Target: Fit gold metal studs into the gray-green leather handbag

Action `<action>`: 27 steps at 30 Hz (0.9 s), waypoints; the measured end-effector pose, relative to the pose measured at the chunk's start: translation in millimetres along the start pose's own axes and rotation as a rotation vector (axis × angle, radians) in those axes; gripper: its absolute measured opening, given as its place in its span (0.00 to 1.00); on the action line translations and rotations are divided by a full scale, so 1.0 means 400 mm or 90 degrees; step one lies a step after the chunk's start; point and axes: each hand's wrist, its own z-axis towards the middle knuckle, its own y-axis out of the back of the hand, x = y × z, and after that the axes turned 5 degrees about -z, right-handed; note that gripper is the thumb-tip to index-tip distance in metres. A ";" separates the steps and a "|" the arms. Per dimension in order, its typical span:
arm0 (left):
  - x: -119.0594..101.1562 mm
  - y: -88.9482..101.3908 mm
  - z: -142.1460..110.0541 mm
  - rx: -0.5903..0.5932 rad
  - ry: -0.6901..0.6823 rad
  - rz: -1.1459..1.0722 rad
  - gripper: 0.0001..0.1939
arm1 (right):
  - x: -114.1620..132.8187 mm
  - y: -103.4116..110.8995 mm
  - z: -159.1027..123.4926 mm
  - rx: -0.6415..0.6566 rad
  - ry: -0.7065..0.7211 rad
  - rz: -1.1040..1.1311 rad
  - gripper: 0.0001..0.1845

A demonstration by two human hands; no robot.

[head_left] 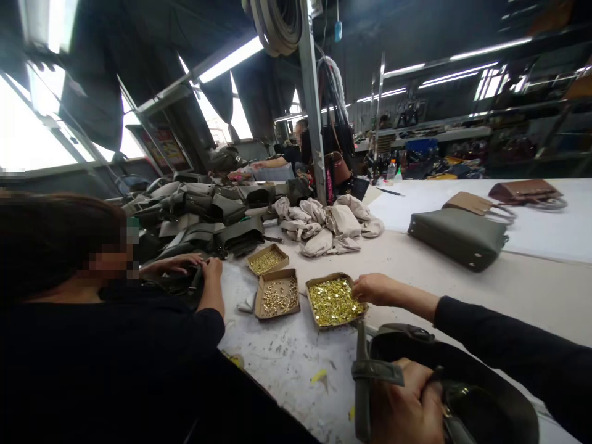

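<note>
My left hand (409, 404), low in the picture, is closed on a dark olive handbag (502, 401) that lies tilted with its mouth open towards me. A strap with a loop (377, 371) stands up beside that hand. Farther forward, my right hand (375, 288) is at the right edge of a cardboard box (319, 322) full of shiny gold metal pieces (333, 301). Its fingertips are pressed together over the pieces; whatever is between them is hidden. To the left sit a box of small round gold studs (280, 297) and a smaller box of gold parts (267, 260).
A co-worker (92, 345) at the left handles a dark bag piece. Behind are a heap of olive bags (217, 209) and crumpled pale cloth pieces (340, 222). Finished-looking olive (457, 237), tan (469, 202) and brown bags (527, 191) lie right. A metal post (312, 105) rises mid-table.
</note>
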 end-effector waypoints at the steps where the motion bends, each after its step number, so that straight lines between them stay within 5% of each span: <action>1: 0.005 -0.004 -0.001 -0.010 0.001 0.001 0.08 | -0.002 -0.023 0.021 0.018 0.007 -0.011 0.08; 9: 0.021 -0.055 0.007 -0.090 -0.012 -0.056 0.13 | 0.004 -0.151 0.069 0.014 -0.013 -0.031 0.04; 18: 0.036 -0.065 0.011 -0.105 -0.014 -0.064 0.14 | -0.022 -0.170 0.060 -0.088 -0.039 0.162 0.06; 23: 0.009 -0.029 0.015 -0.060 -0.012 -0.067 0.13 | -0.026 -0.130 0.082 -0.177 -0.072 0.373 0.07; 27: -0.015 0.015 0.021 -0.020 0.048 -0.092 0.08 | -0.008 -0.001 0.018 -0.258 -0.055 0.526 0.17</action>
